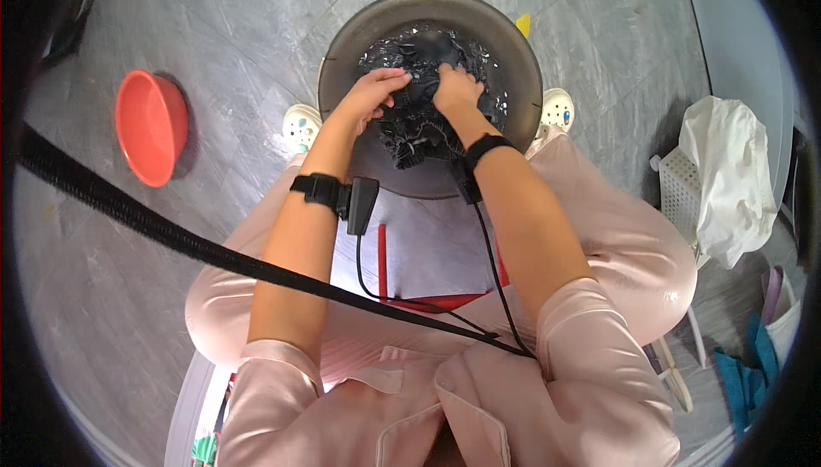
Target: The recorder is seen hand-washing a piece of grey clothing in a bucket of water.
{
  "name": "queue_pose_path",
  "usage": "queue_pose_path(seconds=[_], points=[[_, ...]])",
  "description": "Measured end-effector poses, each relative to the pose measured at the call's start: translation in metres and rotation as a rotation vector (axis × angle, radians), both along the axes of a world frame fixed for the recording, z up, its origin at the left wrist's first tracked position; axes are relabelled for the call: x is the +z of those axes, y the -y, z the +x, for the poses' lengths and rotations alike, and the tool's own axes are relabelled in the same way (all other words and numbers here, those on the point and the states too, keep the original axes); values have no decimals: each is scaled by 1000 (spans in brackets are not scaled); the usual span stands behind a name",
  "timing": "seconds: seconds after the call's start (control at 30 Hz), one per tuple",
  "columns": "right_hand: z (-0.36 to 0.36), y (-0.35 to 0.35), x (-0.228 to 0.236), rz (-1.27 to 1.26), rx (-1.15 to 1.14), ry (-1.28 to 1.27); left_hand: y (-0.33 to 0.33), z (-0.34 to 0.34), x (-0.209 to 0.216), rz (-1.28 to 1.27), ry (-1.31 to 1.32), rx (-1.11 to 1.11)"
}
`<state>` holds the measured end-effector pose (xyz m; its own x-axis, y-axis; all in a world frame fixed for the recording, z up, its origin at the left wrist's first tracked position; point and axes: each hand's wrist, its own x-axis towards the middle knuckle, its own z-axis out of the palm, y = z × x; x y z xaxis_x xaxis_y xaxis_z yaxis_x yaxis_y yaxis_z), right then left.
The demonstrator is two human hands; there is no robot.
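A wide grey basin point(515, 65) stands on the floor between my feet. Inside it a wet black garment point(415, 138) with ruffled, light-stitched edges lies bunched in water with bubbles. My left hand point(376, 97) is closed at the garment's left side, its thumb and fingertips pinching the cloth. My right hand point(459, 89) grips the same garment a little further right, with its fingers curled down into the wet folds. Parts of the fingers of both hands are hidden by the cloth or the hands themselves.
An orange-red plastic bowl point(154, 129) is on the grey floor at the left. To the right stands a white perforated basket point(678, 183) with a white bag point(731, 176) over it. A black strap point(171, 232) crosses the view from the left, and cables hang from both wrist bands.
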<state>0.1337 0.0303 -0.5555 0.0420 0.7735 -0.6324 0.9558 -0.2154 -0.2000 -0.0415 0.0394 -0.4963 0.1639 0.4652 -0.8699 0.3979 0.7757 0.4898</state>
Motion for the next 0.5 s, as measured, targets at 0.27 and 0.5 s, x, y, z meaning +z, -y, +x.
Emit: queue_pose_path(seconds=[0.27, 0.5], points=[[-26, 2, 111, 351, -220, -376, 40, -35, 16, -201, 914, 1114], [-35, 56, 120, 762, 79, -393, 58, -29, 19, -263, 815, 1345]])
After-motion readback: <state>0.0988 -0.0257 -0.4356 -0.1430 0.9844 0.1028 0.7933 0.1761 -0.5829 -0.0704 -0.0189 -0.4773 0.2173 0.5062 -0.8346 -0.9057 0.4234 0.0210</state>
